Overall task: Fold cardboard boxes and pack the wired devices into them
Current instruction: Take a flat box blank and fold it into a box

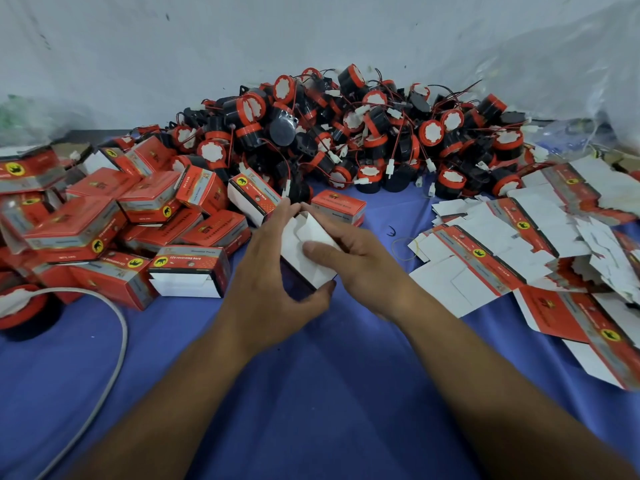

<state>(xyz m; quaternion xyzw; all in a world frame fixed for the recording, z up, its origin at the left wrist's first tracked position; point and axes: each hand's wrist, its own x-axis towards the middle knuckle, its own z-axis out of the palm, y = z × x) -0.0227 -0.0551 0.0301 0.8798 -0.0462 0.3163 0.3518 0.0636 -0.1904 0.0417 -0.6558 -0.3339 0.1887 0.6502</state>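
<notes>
Both my hands hold one small cardboard box [304,237] above the blue table, its white end flaps facing me. My left hand [277,268] grips it from the left and below, thumb under the lower corner. My right hand [349,258] holds the right side, with its thumb pressing on the white flap. Behind the box rises a big heap of black-and-red wired devices [363,133]. Flat unfolded boxes [512,251] lie spread out at the right. Red folded boxes [114,216] are piled at the left.
The blue tablecloth [311,393] covers the table. A grey cable [117,341] curves across the left front. One single device [24,310] sits at the left edge. A yellow rubber band [405,247] lies beside the flat boxes. Clear plastic sheeting [571,64] hangs at the back right.
</notes>
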